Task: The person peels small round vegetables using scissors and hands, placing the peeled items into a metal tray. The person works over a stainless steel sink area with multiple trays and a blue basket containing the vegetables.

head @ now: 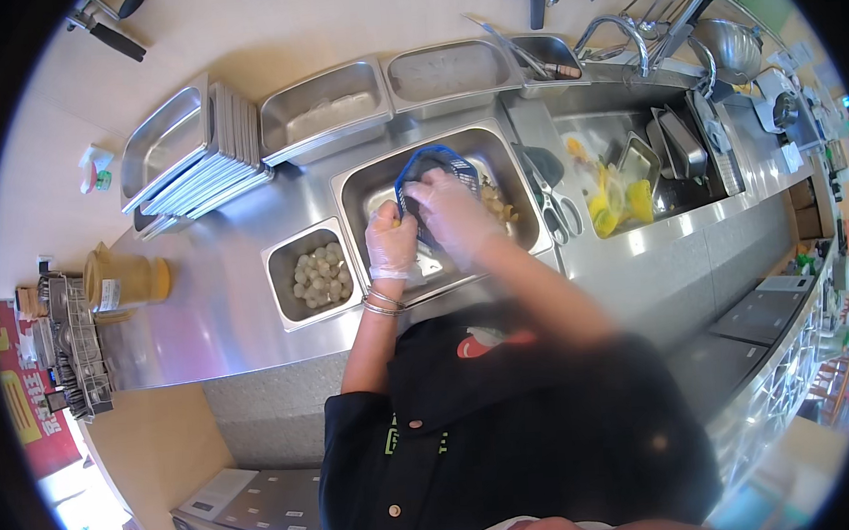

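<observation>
A blue plastic basket (441, 151) is tilted over a large steel pan (528, 187). My left hand (392, 241), in a clear plastic glove, is closed at the basket's near left rim, with something small and yellow at its fingers. Over the basket's opening is my right hand (450, 209), also gloved, its fingers reaching inside; what they touch is hidden. Brownish peelings or scraps (497, 203) lie in the pan, right of the basket. A smaller steel pan (279, 287) to the left holds several pale round peeled fruits or balls (322, 275).
Kitchen scissors (558, 211) lie right of the large pan. Beyond is a sink (610, 234) with yellow items and steel pans. Steel pans (323, 126) line the back, beside a stack of steel trays (227, 131). A yellowish plastic jug (119, 279) stands at the left.
</observation>
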Action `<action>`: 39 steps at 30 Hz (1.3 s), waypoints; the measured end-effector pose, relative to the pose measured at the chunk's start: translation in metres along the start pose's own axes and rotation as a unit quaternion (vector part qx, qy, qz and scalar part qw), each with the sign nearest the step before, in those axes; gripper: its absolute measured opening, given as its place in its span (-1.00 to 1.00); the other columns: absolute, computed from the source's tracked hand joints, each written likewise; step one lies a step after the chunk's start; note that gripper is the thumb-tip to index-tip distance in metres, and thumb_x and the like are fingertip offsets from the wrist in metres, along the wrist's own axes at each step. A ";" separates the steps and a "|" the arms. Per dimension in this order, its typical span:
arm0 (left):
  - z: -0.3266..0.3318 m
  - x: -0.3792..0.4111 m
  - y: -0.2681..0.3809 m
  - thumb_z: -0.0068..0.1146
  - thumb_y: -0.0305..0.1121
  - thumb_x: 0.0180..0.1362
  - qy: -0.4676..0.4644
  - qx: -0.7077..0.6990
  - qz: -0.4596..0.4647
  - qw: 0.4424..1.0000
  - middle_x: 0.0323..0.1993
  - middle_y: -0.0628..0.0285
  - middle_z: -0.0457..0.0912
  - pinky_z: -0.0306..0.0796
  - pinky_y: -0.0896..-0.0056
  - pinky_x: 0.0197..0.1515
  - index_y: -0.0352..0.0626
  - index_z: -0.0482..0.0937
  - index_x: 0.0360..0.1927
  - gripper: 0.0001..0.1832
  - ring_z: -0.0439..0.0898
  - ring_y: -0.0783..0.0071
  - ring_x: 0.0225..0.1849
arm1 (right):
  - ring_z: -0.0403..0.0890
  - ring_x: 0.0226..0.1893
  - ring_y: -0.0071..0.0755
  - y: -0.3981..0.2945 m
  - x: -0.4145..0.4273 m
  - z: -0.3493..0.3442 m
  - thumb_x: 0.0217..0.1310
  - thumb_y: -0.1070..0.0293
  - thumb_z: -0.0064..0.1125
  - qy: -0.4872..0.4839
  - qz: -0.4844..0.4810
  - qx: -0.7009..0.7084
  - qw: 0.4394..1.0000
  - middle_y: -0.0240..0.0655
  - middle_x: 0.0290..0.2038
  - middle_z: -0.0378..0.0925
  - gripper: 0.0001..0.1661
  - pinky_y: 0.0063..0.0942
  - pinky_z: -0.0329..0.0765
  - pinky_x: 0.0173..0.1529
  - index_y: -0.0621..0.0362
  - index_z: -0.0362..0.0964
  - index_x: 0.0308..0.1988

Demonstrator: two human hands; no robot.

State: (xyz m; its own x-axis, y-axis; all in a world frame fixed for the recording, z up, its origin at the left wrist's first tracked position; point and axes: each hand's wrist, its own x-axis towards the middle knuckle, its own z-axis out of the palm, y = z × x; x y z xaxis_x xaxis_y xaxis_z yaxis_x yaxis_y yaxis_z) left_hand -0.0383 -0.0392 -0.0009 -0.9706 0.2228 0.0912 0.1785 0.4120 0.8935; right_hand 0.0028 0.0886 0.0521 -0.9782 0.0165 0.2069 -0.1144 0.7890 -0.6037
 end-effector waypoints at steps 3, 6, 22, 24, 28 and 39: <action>0.002 -0.002 0.002 0.08 -0.43 -0.07 -0.006 0.035 0.045 0.998 -0.55 -0.04 0.42 0.31 0.12 -0.38 -0.26 0.35 -0.57 -0.84 0.41 -0.02 -0.47 | 0.49 -0.13 0.04 0.003 -0.001 0.009 0.01 0.52 0.09 0.015 0.039 -0.147 0.988 -0.01 -0.13 0.42 -0.53 -0.21 0.44 0.02 0.16 0.40 0.01; 0.008 -0.001 -0.007 0.08 -0.44 -0.08 -0.006 0.047 0.049 0.998 -0.56 -0.07 0.41 0.32 0.10 -0.37 -0.25 0.35 -0.57 -0.84 0.42 -0.04 -0.46 | 0.50 -0.12 0.07 0.002 0.003 0.008 0.10 0.44 0.01 -0.076 0.091 -0.130 0.984 0.02 -0.13 0.44 -0.52 -0.20 0.45 0.02 0.08 0.37 0.08; -0.120 0.055 -0.014 0.10 -0.32 0.13 0.036 -0.182 -0.150 0.971 -0.68 0.42 0.28 0.11 0.55 -0.65 -0.05 0.32 -0.59 -0.75 0.24 0.68 -0.66 | 0.39 -0.48 -0.68 0.057 -0.067 -0.061 0.32 0.30 -0.01 0.019 0.257 0.442 0.859 -0.41 -0.42 0.50 -0.73 -0.72 0.36 -0.37 0.23 0.47 -0.10; -0.149 0.060 -0.010 0.08 -0.33 0.14 0.033 -0.237 -0.188 0.953 -0.68 0.43 0.32 0.07 0.60 -0.68 0.00 0.36 -0.55 -0.80 0.27 0.67 -0.69 | 0.39 -0.48 -0.69 0.062 -0.073 -0.056 0.32 0.30 -0.01 0.013 0.269 0.445 0.854 -0.43 -0.43 0.50 -0.74 -0.72 0.36 -0.38 0.22 0.47 -0.10; -0.180 0.063 -0.020 0.07 -0.35 0.14 0.023 -0.269 -0.199 0.942 -0.67 0.43 0.34 0.05 0.62 -0.70 0.00 0.39 -0.54 -0.83 0.26 0.67 -0.71 | 0.39 -0.49 -0.70 0.065 -0.081 -0.051 0.33 0.32 -0.02 0.017 0.272 0.454 0.849 -0.44 -0.43 0.49 -0.75 -0.73 0.37 -0.38 0.21 0.47 -0.11; -0.169 0.060 -0.024 0.04 -0.32 0.17 -0.049 -0.288 -0.207 0.934 -0.52 0.46 0.46 0.06 0.65 -0.64 -0.04 0.46 -0.35 -0.94 0.31 0.73 -0.61 | 0.39 -0.51 -0.69 0.062 -0.083 -0.043 0.30 0.36 -0.01 -0.004 0.288 0.434 0.854 -0.40 -0.45 0.52 -0.75 -0.72 0.40 -0.38 0.24 0.48 -0.11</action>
State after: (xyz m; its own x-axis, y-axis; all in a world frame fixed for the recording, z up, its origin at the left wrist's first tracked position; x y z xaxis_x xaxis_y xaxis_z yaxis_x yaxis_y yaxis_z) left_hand -0.1280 -0.1856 0.0575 -0.9129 0.2407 -0.3296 -0.3525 -0.0576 0.9340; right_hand 0.0845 0.1626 0.0302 -0.9164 0.2408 -0.3197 0.3039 -0.1009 -0.9473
